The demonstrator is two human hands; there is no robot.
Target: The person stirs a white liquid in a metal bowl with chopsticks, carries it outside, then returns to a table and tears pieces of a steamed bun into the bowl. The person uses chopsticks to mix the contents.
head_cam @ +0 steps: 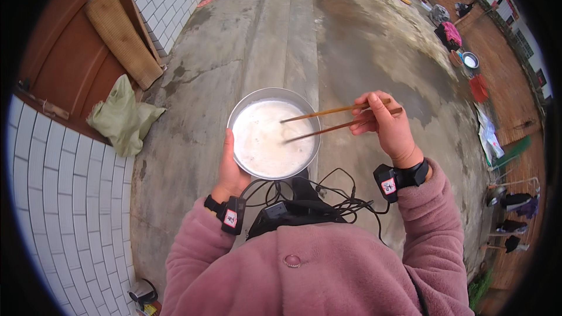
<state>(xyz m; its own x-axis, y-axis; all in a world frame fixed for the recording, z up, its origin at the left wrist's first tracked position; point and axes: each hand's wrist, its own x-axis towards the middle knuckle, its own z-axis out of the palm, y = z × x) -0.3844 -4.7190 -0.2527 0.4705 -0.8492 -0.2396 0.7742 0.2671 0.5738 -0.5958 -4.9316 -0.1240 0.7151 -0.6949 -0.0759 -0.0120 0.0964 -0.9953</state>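
A round metal bowl (317, 149) holds a milky white liquid (263, 140) with a slightly foamy surface. My left hand (232, 166) supports the bowl at its near left side, the thumb lying up along the outer wall and the fingers hidden beneath. In my right hand (382, 120) are two wooden chopsticks (338, 110), spread apart. Their tips reach over the right rim into the liquid and look slightly blurred there. Both wrists carry black strapped devices with cables.
Black cables (351, 204) hang at my waist. To the left stand a brown door (66, 52), a woven mat roll (123, 37), a pale green sack (123, 116) and a white tiled wall (66, 202). A metal basin (470, 60) and a red container (478, 87) sit along the right side.
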